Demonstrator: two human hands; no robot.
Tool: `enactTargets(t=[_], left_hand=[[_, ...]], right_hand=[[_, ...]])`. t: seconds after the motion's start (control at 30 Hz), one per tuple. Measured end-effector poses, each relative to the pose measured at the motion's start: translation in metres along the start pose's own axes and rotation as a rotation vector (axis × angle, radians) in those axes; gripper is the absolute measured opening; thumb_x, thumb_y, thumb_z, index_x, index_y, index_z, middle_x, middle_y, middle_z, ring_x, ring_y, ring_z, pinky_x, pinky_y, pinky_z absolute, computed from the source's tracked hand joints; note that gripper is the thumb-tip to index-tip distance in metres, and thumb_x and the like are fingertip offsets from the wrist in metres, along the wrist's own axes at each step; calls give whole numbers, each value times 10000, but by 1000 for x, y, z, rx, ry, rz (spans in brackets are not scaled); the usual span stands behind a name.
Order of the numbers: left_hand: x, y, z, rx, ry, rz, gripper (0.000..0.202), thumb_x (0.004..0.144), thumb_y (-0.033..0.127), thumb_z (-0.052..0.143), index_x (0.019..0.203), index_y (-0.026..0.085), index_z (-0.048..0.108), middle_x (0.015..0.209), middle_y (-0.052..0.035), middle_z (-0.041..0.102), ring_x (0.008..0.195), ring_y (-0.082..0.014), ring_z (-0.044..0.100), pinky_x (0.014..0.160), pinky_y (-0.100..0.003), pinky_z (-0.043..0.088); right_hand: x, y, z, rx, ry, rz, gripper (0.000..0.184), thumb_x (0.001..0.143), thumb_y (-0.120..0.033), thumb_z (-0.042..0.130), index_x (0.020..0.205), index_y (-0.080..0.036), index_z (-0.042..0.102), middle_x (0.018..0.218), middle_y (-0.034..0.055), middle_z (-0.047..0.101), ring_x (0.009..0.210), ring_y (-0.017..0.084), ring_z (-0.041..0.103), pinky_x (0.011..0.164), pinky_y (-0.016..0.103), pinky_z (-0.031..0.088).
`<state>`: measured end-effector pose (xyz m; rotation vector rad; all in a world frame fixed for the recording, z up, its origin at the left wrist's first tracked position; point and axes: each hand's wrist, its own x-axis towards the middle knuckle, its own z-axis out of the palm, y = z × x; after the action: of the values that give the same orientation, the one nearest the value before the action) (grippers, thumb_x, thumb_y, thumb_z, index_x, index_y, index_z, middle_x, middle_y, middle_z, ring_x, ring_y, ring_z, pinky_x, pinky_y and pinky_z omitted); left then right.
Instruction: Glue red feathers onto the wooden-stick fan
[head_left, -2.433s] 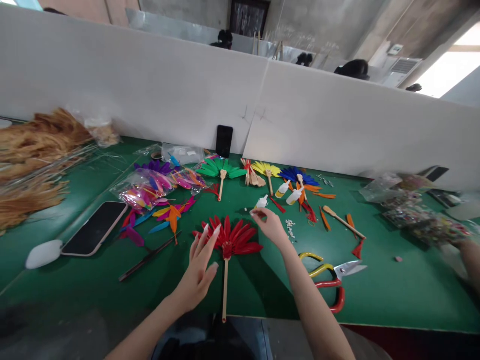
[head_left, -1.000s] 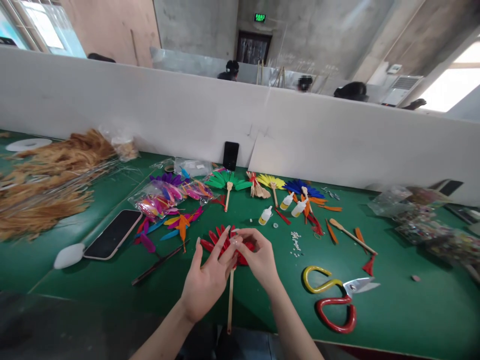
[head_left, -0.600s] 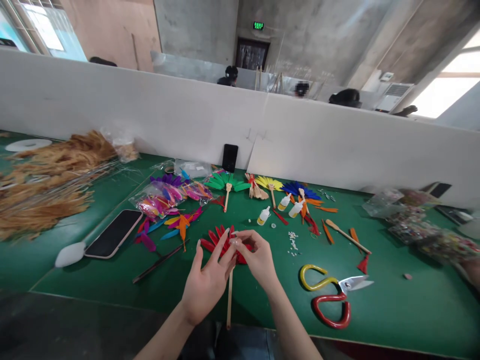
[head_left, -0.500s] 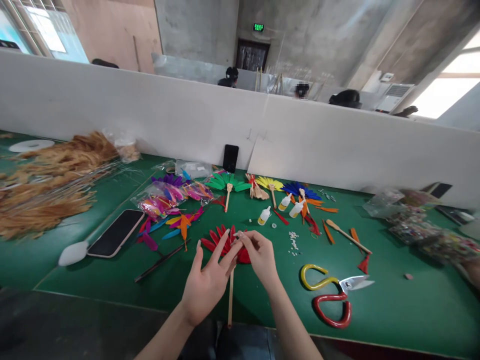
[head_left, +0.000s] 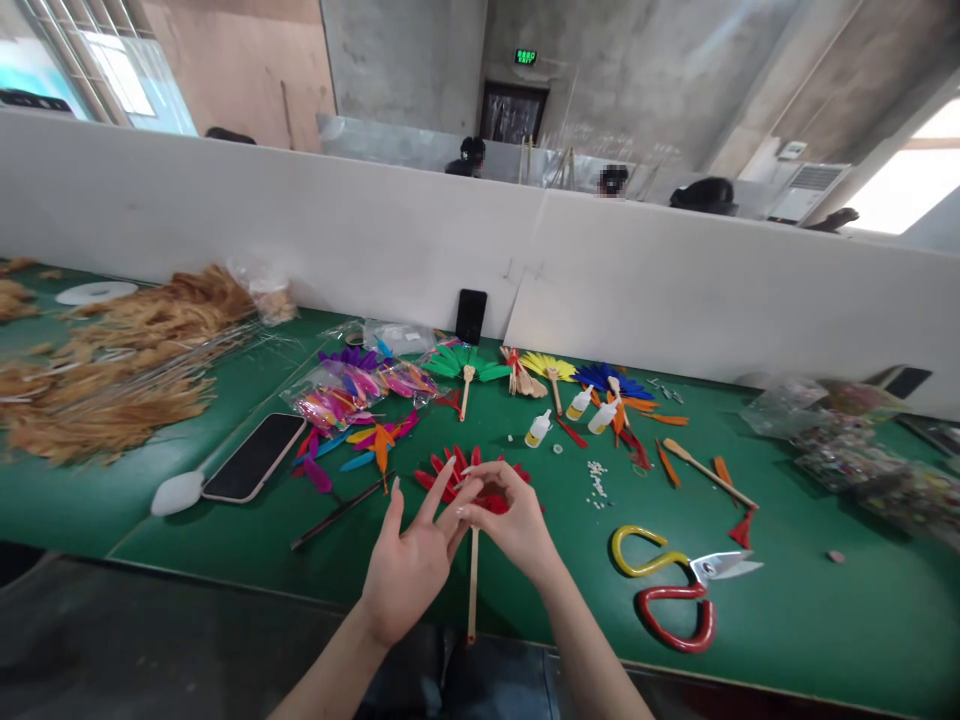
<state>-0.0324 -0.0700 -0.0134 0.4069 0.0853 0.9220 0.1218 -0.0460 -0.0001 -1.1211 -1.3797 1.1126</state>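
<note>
Fingers (head_left: 436, 490) of the left hand (head_left: 409, 562) are lying spread and released, their tips resting on the red feather fan (head_left: 450, 478) at its 8 o'clock side. Judgement: they are pinning the feathers flat so that the hub is not shifting.

Fingers (head_left: 489, 477) of the right hand (head_left: 514, 522) are curling inward, thumb and forefinger closing together over the hub. Cannot tell whether they are grasping a small piece or only pressing down.

Fan is lying flat on the green counter (head_left: 787, 620), feathers pointing to 12 o'clock and the wooden stick (head_left: 472, 590) running to 6 o'clock, its end reaching the counter's near edge. This is likely keeping the hub face-up and square to the person.

Supplies are sitting in an arc on the right-hand side, probably for reach:
- glue bottle (head_left: 538, 429), upright, at 1 o'clock of the fan, near
- white beads (head_left: 598, 481), scattered at 3 o'clock, near
- scissors (head_left: 667, 590), at 4 o'clock, apart, blades pointing to 3 o'clock

Phone (head_left: 255, 470) is lying face-up at 9 o'clock, well apart. Green fan (head_left: 465, 364) is lying at 12 o'clock near the white partition (head_left: 675, 290).
</note>
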Motion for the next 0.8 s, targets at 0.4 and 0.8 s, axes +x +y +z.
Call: enactTargets(t=[0.4,0.8], left_hand=[[-8,26,-18,696,402,90,527,901,485,445,1367,240,435,1369,-85,506,1332,-231,365,1081,-380,272],[25,136,-87,2264,908,-176,287,864,439,492,963,170,512,810,-78,643,764,-240,643,589,-267,415]], right_hand=[[6,20,-16,85,28,30,326,821,-486,591,927,-182,647,921,80,709,783,189,670,750,315,539],[-12,28,-48,56,-18,133,310,834,-474,597,763,-173,612,584,8,625,516,119,568,539,235,464]])
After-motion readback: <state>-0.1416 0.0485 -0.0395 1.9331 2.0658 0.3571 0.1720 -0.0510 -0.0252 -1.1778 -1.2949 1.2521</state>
